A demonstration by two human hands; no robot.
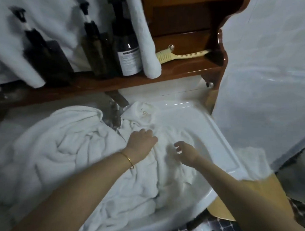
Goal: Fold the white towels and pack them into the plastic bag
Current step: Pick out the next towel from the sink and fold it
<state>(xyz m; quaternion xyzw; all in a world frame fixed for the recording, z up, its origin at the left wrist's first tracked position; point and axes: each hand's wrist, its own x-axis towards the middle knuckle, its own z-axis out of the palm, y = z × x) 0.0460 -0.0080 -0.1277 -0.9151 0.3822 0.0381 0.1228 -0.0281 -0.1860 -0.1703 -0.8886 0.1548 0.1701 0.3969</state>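
Two hands are down in a heap of white towels that's dumped across a white basin counter, so nothing looks folded yet, just bunched and twisted. My guess is they got piled here because it's the only flat-ish surface going. The left hand, the one with a thin gold bangle on the wrist, is pressed onto the cloth with its fingers curled in, and it looks like it's pinching a bit of towel, probably to find an edge or pin the fabric down. The right hand is loose, fingers spread and curved above the towel, gripping nothing, which reads like it's about to grab a corner. Part of the pile drapes over the tap, so that could snag when it gets pulled. As for the plastic bag, I honestly can't spot one for sure; there's a crumpled pale thing near the tap with faint print on it, might be it, can't tell, and nothing is packed in it. On the wooden shelf behind sit dark pump bottles, a rolled towel leaning upright, and a yellowish comb, all out of the way.
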